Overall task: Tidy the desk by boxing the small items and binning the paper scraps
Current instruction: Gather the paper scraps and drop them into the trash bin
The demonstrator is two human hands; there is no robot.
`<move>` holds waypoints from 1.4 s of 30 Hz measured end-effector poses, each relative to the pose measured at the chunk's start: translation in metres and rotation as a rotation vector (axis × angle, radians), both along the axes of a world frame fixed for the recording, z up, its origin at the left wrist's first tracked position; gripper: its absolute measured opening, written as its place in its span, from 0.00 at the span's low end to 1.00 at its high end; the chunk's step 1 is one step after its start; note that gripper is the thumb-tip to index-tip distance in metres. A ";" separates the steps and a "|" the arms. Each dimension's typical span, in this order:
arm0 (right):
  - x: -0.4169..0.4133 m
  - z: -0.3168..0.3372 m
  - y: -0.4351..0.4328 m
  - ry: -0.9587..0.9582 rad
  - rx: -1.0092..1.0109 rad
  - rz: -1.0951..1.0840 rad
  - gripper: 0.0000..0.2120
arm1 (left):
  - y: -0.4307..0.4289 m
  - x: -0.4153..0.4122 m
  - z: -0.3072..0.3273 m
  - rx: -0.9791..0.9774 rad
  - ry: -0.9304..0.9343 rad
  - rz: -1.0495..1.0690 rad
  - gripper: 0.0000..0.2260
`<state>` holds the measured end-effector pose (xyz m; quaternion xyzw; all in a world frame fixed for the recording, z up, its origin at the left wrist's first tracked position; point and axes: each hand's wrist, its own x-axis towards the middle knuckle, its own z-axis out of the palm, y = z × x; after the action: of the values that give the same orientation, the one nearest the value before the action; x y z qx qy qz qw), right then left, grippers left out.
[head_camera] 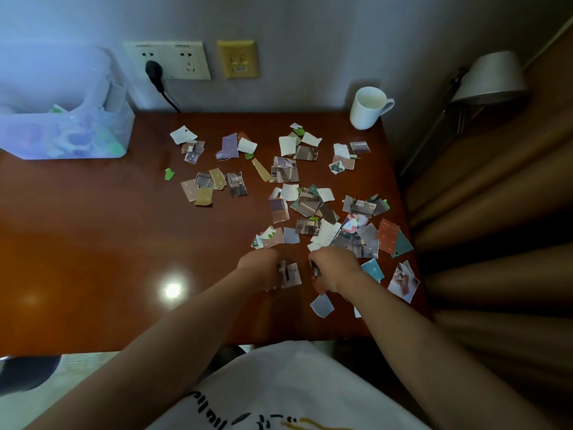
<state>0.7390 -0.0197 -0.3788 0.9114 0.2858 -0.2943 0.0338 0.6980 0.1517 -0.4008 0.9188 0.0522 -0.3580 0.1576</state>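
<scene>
Several torn paper scraps [305,206] lie scattered over the right half of the brown desk [93,243]. My left hand [260,268] is near the front of the desk, its fingers curled round a small stack of scraps [291,274]. Just to the right, my right hand [335,268] curls over the desk and pinches a scrap [315,271] between thumb and fingers. A translucent plastic box [68,131] with small coloured items inside stands at the back left corner.
A white mug [367,108] stands at the back right of the desk. A lamp [490,79] hangs off the right edge. Wall sockets with a black plug [153,71] sit behind. The desk's left half shows bare wood. No bin is in view.
</scene>
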 end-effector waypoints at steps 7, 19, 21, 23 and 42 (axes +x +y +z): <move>0.010 0.002 0.005 0.064 0.213 -0.327 0.06 | 0.013 0.007 0.009 0.075 -0.180 0.066 0.20; 0.040 -0.002 0.025 -0.070 0.302 -0.380 0.14 | 0.028 0.028 0.012 0.128 -0.269 0.125 0.19; 0.050 -0.004 0.028 -0.072 0.279 -0.379 0.13 | 0.030 0.033 0.010 0.127 -0.270 0.137 0.20; 0.059 -0.007 0.032 -0.074 0.245 -0.375 0.14 | 0.031 0.038 0.008 0.124 -0.259 0.150 0.21; 0.066 -0.018 0.029 -0.037 0.152 -0.225 0.19 | 0.023 0.055 0.000 0.114 -0.099 0.094 0.25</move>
<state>0.8053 0.0097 -0.3964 0.9429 0.2023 -0.2568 -0.0631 0.7526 0.1747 -0.4005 0.9395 0.1076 -0.3006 0.1240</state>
